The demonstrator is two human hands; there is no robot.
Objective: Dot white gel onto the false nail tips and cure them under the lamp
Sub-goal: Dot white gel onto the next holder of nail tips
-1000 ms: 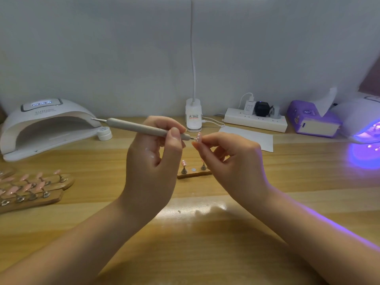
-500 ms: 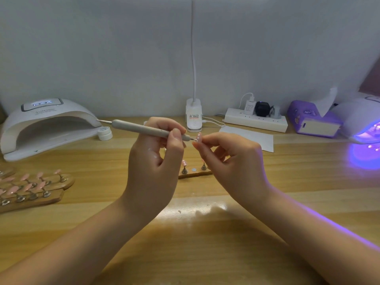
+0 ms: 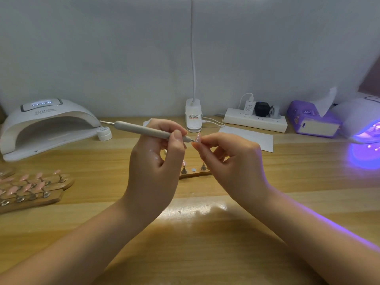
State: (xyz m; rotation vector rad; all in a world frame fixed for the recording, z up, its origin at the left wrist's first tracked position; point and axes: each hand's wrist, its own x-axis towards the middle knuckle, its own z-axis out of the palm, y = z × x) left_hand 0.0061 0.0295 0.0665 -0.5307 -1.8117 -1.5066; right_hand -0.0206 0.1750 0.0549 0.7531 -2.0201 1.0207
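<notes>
Left hand (image 3: 156, 161) gripping dotting pen (image 3: 152, 131), tip touching nail tip (image 3: 197, 138), right hand (image 3: 232, 161) pinching

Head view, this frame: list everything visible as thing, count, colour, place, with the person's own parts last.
dotting pen: one, grey, in the left hand's grip, tip at the nail
false nail tip: one, pink, pinched by the right hand
small nail stand: one, wooden, behind the hands
nail racks: at least two, wooden with pink tips, left edge
white curing lamp: one, back left
gel jar: one, white, beside that lamp
lit curing lamp: one, glowing purple, right edge
clip lamp base: one, white, back centre
power strip: one, white
tissue box: one, purple
paper sheet: one, white
table: wooden
left hand; right hand
</notes>
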